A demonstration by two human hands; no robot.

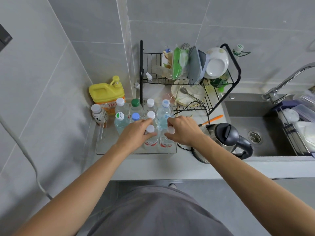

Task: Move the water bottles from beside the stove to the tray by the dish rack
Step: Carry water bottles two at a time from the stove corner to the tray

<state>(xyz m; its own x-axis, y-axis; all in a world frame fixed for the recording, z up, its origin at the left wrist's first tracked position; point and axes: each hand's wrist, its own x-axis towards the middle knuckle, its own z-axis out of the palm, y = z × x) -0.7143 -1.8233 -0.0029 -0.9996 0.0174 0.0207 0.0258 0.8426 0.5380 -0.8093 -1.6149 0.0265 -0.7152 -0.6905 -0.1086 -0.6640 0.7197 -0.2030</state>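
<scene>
Grey wall tiles back a pale countertop where a clear rectangular plastic tray sits just left of a black wire dish rack. Clear plastic water bottles with white, green and blue caps stand upright in the tray. The left hand closes its fingers around the neck of a white-capped, red-labelled bottle at the tray's front. The right hand pinches the white cap of the neighbouring red-labelled bottle. A steel electric kettle stands just right, beside the sink. A yellow detergent jug stands behind the tray.
</scene>
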